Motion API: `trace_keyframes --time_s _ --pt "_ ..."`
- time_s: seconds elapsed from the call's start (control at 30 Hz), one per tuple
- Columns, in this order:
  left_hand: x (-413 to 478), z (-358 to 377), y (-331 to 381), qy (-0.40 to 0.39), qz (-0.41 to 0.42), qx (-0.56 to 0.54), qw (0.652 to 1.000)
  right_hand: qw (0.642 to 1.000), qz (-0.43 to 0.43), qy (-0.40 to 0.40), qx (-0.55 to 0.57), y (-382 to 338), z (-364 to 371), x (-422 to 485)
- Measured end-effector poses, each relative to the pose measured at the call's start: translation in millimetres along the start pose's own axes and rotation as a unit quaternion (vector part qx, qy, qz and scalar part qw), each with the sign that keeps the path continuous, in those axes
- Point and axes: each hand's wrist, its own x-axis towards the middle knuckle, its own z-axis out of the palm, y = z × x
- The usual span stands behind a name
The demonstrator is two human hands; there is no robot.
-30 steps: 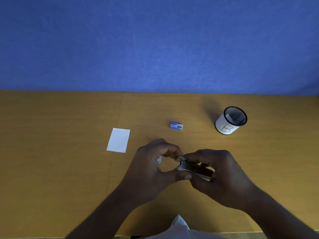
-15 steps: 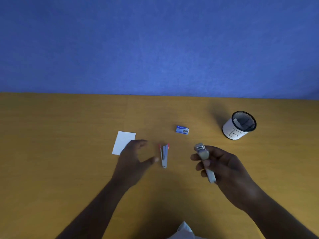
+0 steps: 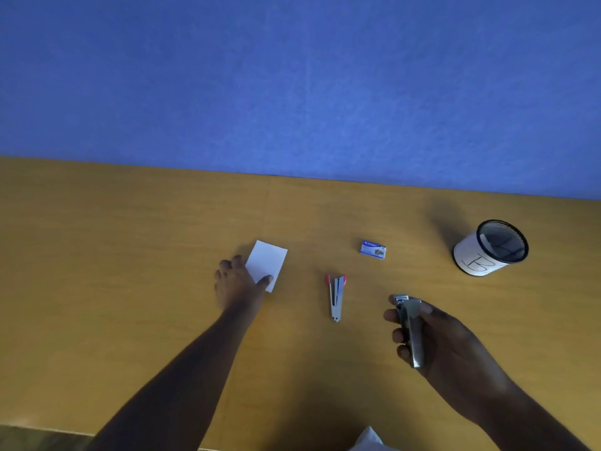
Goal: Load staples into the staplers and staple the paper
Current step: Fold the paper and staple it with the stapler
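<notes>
Two staplers were seen, a silver stapler [image 3: 412, 333] and a red-tipped stapler [image 3: 336, 296], one paper slip [image 3: 268, 263], one staple box [image 3: 373, 249], one mesh cup [image 3: 476, 260].

Left hand [image 3: 239, 281] stretched forward, palm down; right hand [image 3: 435, 336] curled in a grip
</notes>
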Motion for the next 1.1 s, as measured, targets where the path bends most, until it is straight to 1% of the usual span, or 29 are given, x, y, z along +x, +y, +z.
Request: trace_keyframes --time_s 0.1,0.17,0.33,0.37,0.43,0.5,0.6,0.67,0.73,0.8,0.87,0.97,1.03,1.1 --pt "7.2 -0.5 3.8 -0.025 -0.035 -0.078 0.996 0.998 -0.001 -0.012 0.054 0.6 0.8 1.8" --pt "12.2 -0.9 4.2 -0.031 -0.052 -0.099 0.993 0.998 -0.003 -0.014 0.068 2.4 1.5 3.4" --pt "18.8 -4.7 6.9 -0.074 -0.042 -0.085 0.993 0.999 0.001 -0.009 0.049 3.5 6.5 5.0" --pt "15.8 -6.4 9.5 -0.081 -0.046 -0.097 0.991 0.999 -0.009 -0.004 0.036 3.6 7.1 5.4" --pt "1.3 -12.6 18.2 -0.095 -0.064 -0.164 0.98 0.999 -0.036 0.012 0.02 4.4 8.3 7.1" --pt "-20.3 -21.2 30.4 -0.138 -0.072 -0.266 0.951 0.998 -0.059 0.036 -0.004 4.7 9.3 8.4" --pt "-65.7 -41.4 50.3 -0.255 -0.049 -0.4 0.879 0.992 -0.084 0.063 -0.074 0.7 13.8 7.1" --pt "-97.2 -52.9 60.9 -0.311 -0.036 -0.457 0.833 0.987 -0.094 0.061 -0.111 -1.2 19.0 5.9" --pt "-122.1 -61.6 69.7 -0.34 -0.028 -0.48 0.808 0.985 -0.093 0.047 -0.14 -2.7 24.5 4.7" --pt "-138.4 -66.9 75.8 -0.358 -0.016 -0.492 0.794 0.984 -0.086 0.04 -0.154 -5.5 29.1 2.8" --pt "-146.6 -71.6 79.6 -0.368 -0.001 -0.497 0.786 0.987 -0.072 0.023 -0.141 -7.8 30.0 0.5" --pt "-150.9 -79.1 81.5 -0.378 0.025 -0.476 0.794 0.989 -0.068 0.0 -0.132 -9.3 27.8 -3.3" --pt "-151.0 -83.8 82.3 -0.375 0.042 -0.471 0.797 0.989 -0.071 0.005 -0.128 -10.8 27.2 -6.1" --pt "-149.4 -88.7 82.7 -0.353 0.054 -0.482 0.8 0.99 -0.076 0.017 -0.12 -11.8 26.4 -8.5"
